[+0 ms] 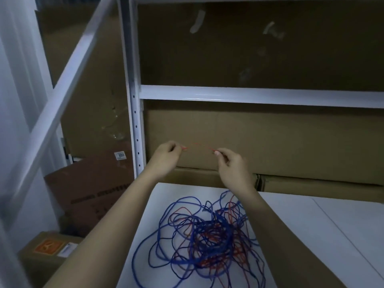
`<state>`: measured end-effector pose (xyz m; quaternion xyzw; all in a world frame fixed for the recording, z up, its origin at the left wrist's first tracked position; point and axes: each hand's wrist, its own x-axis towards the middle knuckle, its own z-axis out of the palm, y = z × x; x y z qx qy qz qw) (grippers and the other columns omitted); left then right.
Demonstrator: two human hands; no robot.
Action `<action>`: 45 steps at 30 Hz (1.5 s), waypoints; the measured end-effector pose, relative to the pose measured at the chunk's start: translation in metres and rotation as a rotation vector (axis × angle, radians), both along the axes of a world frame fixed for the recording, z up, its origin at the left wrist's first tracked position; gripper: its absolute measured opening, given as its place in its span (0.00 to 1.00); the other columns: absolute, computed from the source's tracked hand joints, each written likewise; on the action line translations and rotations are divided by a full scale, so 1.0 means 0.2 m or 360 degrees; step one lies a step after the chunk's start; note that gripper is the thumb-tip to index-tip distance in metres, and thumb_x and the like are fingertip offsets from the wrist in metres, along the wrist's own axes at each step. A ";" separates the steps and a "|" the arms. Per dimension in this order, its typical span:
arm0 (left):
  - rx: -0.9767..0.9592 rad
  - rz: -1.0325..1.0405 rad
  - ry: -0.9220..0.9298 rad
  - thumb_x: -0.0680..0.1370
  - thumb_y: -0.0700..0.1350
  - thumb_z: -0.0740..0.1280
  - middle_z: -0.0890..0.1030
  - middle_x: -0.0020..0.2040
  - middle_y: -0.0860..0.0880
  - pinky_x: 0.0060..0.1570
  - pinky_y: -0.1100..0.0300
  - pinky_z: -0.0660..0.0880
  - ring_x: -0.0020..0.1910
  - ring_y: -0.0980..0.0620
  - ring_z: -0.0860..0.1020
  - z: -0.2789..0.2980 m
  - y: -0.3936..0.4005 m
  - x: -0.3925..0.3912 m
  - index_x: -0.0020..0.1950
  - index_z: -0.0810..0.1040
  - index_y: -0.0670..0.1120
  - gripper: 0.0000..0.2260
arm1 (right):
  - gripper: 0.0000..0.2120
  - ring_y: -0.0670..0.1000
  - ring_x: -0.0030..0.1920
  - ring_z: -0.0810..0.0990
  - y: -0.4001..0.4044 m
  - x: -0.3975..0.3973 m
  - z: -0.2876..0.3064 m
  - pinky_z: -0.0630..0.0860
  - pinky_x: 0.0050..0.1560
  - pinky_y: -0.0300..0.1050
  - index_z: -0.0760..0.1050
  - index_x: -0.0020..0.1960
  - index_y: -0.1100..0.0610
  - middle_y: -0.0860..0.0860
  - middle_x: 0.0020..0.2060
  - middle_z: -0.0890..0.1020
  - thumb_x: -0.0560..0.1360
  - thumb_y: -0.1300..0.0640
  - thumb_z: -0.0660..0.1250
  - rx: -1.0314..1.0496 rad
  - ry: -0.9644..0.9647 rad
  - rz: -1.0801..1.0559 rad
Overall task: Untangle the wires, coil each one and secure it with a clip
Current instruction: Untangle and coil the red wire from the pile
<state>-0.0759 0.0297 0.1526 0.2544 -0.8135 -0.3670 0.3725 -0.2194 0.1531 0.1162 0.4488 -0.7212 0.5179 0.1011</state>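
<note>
Both hands pinch one thin red wire (pixel 198 144) up high, left hand (pixel 167 155) on one end, right hand (pixel 230 163) on the other, so I can pull it straight and see it well. At 6 o'clock, below my hands, the blue and red tangle (pixel 204 235) lies on the white table (pixel 311 235). I see no clip.

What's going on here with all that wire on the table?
A person is sorting out a tangle of wires. Both hands are raised above the white table: the left hand and the right hand each pinch a thin red wire, which spans the gap between them. Below, the blue and red wires lie in one loose knotted heap on the table, not yet coiled. No clip shows. Cardboard boxes on a white shelf rack stand behind.
</note>
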 end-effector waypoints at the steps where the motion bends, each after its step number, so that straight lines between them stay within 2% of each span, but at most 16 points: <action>1: 0.0037 -0.0041 -0.0014 0.83 0.44 0.55 0.76 0.40 0.46 0.40 0.57 0.71 0.36 0.51 0.72 -0.02 0.00 -0.01 0.55 0.78 0.47 0.12 | 0.12 0.49 0.25 0.70 0.00 0.01 -0.01 0.64 0.28 0.43 0.79 0.56 0.52 0.51 0.27 0.76 0.81 0.51 0.58 0.0006 0.0031 -0.0039; 4: 0.0136 -0.0188 -0.0212 0.84 0.46 0.54 0.74 0.41 0.46 0.44 0.57 0.70 0.41 0.49 0.72 -0.14 -0.03 -0.04 0.53 0.76 0.46 0.12 | 0.13 0.47 0.26 0.71 -0.03 0.04 -0.09 0.62 0.26 0.41 0.79 0.58 0.52 0.47 0.25 0.75 0.82 0.50 0.57 0.0162 0.0156 -0.0152; 7: 0.0564 -0.0322 -0.0187 0.84 0.46 0.56 0.73 0.40 0.48 0.51 0.56 0.75 0.42 0.52 0.72 -0.26 -0.06 -0.09 0.48 0.76 0.47 0.11 | 0.13 0.46 0.28 0.72 -0.05 0.04 -0.16 0.62 0.28 0.41 0.79 0.58 0.53 0.44 0.26 0.74 0.81 0.51 0.58 0.0298 0.0165 -0.0187; 12: 0.1029 -0.0384 0.0071 0.83 0.38 0.54 0.74 0.36 0.48 0.44 0.59 0.76 0.34 0.53 0.72 -0.38 -0.10 -0.11 0.42 0.70 0.44 0.11 | 0.10 0.45 0.26 0.65 -0.10 0.00 -0.27 0.60 0.29 0.40 0.81 0.46 0.59 0.47 0.26 0.71 0.80 0.56 0.62 0.0141 0.0315 -0.0228; 15: 0.1086 -0.0439 0.0151 0.82 0.37 0.53 0.70 0.34 0.50 0.35 0.62 0.70 0.29 0.55 0.66 -0.43 -0.11 -0.12 0.41 0.69 0.45 0.12 | 0.13 0.50 0.26 0.67 -0.17 -0.05 -0.34 0.59 0.27 0.43 0.78 0.43 0.57 0.51 0.26 0.71 0.81 0.54 0.59 0.0378 0.0290 -0.0286; 19: 0.1160 -0.0462 0.0277 0.84 0.46 0.52 0.64 0.27 0.55 0.29 0.64 0.61 0.26 0.57 0.60 -0.50 -0.16 -0.15 0.40 0.65 0.48 0.13 | 0.15 0.54 0.26 0.69 -0.28 -0.06 -0.43 0.64 0.28 0.45 0.75 0.40 0.57 0.54 0.26 0.72 0.81 0.52 0.59 0.0513 0.0407 -0.0360; 22: 0.1167 -0.0564 0.0378 0.85 0.46 0.51 0.62 0.25 0.56 0.27 0.65 0.59 0.25 0.58 0.58 -0.56 -0.19 -0.14 0.39 0.66 0.48 0.15 | 0.11 0.54 0.27 0.66 -0.36 -0.04 -0.49 0.62 0.30 0.45 0.78 0.44 0.58 0.51 0.28 0.71 0.80 0.54 0.61 0.0493 0.0574 -0.0311; 24: 0.1171 -0.0551 0.0492 0.85 0.44 0.52 0.65 0.25 0.55 0.28 0.65 0.60 0.24 0.58 0.61 -0.58 -0.20 -0.14 0.38 0.69 0.47 0.16 | 0.12 0.55 0.32 0.69 -0.41 -0.01 -0.53 0.62 0.35 0.47 0.80 0.49 0.56 0.52 0.31 0.73 0.81 0.53 0.60 0.0646 0.0630 -0.0117; 26: 0.1189 -0.0465 0.0616 0.84 0.43 0.52 0.74 0.27 0.54 0.31 0.64 0.67 0.26 0.58 0.69 -0.62 -0.21 -0.13 0.43 0.71 0.44 0.13 | 0.14 0.58 0.38 0.74 -0.44 0.04 -0.55 0.63 0.38 0.48 0.81 0.54 0.53 0.55 0.36 0.78 0.82 0.51 0.58 0.0829 0.0752 0.0053; 28: 0.1262 -0.0405 0.0737 0.85 0.43 0.51 0.83 0.35 0.52 0.35 0.64 0.75 0.32 0.57 0.79 -0.66 -0.24 -0.13 0.52 0.71 0.42 0.11 | 0.15 0.60 0.42 0.75 -0.46 0.08 -0.55 0.63 0.39 0.48 0.81 0.55 0.54 0.56 0.39 0.79 0.82 0.50 0.58 0.0830 0.0869 0.0133; 31: 0.1337 -0.0339 0.0885 0.85 0.40 0.48 0.82 0.52 0.46 0.49 0.64 0.79 0.47 0.56 0.82 -0.71 -0.31 -0.14 0.63 0.68 0.39 0.13 | 0.14 0.57 0.44 0.74 -0.46 0.11 -0.56 0.67 0.41 0.50 0.81 0.55 0.57 0.56 0.39 0.79 0.81 0.53 0.58 0.0748 0.0742 0.0230; 33: 0.1331 -0.0266 0.0974 0.84 0.38 0.49 0.79 0.57 0.45 0.59 0.63 0.75 0.53 0.56 0.80 -0.73 -0.36 -0.14 0.69 0.65 0.38 0.14 | 0.12 0.53 0.44 0.73 -0.45 0.11 -0.56 0.70 0.44 0.48 0.80 0.55 0.56 0.54 0.42 0.79 0.81 0.53 0.59 0.0734 0.0564 0.0313; 35: 0.1235 -0.0200 0.0967 0.84 0.37 0.50 0.78 0.59 0.46 0.63 0.63 0.72 0.55 0.58 0.79 -0.74 -0.40 -0.15 0.71 0.64 0.38 0.15 | 0.11 0.48 0.41 0.72 -0.44 0.10 -0.55 0.71 0.44 0.44 0.80 0.55 0.55 0.52 0.43 0.80 0.80 0.53 0.61 0.0733 0.0442 0.0415; 39: 0.0698 -0.0213 0.0632 0.84 0.40 0.52 0.76 0.64 0.48 0.64 0.66 0.71 0.59 0.62 0.76 -0.73 -0.41 -0.19 0.70 0.67 0.39 0.15 | 0.13 0.41 0.38 0.71 -0.44 0.09 -0.53 0.66 0.41 0.33 0.81 0.55 0.54 0.47 0.44 0.82 0.77 0.52 0.60 0.0621 0.0330 0.0566; 42: 0.0407 -0.0298 0.0317 0.83 0.41 0.57 0.79 0.52 0.59 0.52 0.72 0.73 0.48 0.69 0.78 -0.73 -0.38 -0.20 0.61 0.75 0.50 0.11 | 0.12 0.35 0.36 0.70 -0.44 0.05 -0.52 0.65 0.39 0.27 0.81 0.54 0.54 0.44 0.43 0.80 0.77 0.54 0.60 0.0377 0.0372 0.0473; 45: 0.0462 -0.0485 0.0073 0.83 0.42 0.57 0.83 0.42 0.57 0.37 0.68 0.74 0.35 0.59 0.81 -0.72 -0.34 -0.17 0.51 0.78 0.52 0.11 | 0.11 0.39 0.39 0.70 -0.42 0.00 -0.54 0.65 0.40 0.30 0.81 0.53 0.55 0.48 0.43 0.81 0.78 0.54 0.61 0.0239 0.0477 0.0235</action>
